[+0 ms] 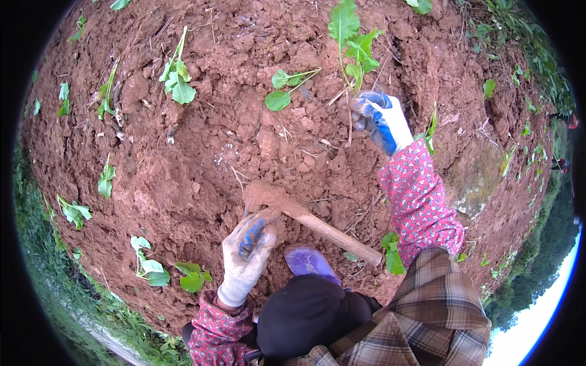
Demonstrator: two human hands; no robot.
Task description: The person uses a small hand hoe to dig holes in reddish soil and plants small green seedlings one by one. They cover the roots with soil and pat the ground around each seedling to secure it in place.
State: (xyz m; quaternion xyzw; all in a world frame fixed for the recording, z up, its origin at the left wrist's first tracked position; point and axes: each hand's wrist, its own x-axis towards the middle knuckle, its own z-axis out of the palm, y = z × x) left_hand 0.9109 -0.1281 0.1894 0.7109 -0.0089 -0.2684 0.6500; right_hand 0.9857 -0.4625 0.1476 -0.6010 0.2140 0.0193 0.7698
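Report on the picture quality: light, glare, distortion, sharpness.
Head view: soft light on the soil, only faint shadows; sky at lower right washed out. Same head view: soil edges bend round toward the rim; left hand, right hand and hoe look fairly sharp, distant greenery less so.

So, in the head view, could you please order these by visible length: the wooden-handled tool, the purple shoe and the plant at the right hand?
Largest to smallest:
1. Tool
2. Plant
3. Shoe, partly hidden, so its full length is unsure
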